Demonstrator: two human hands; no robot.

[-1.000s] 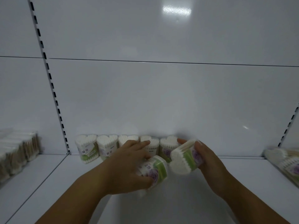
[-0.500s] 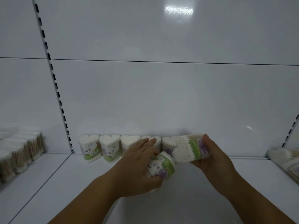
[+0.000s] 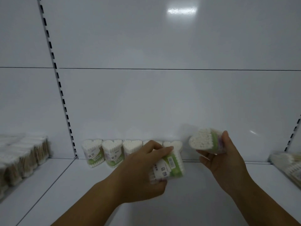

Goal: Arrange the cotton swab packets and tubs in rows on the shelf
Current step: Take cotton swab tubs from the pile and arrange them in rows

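While the left hand (image 3: 140, 173) grips a heart-shaped swab tub (image 3: 169, 167) tilted, its long axis leaning up and away from the wrist, the right hand (image 3: 223, 162) clamps a second tub (image 3: 205, 141) on its side, long axis roughly level, white swab tips facing the left hand. Beyond the left fingers, a row of tubs (image 3: 112, 152) stands upright on the shelf (image 3: 195, 201).

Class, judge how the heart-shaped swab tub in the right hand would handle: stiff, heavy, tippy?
Probably stiff: the tub keeps its heart outline gripped by the right hand. Likely light: one hand holds it up. Stood upright it may tip; the shelved tubs are taller than wide.
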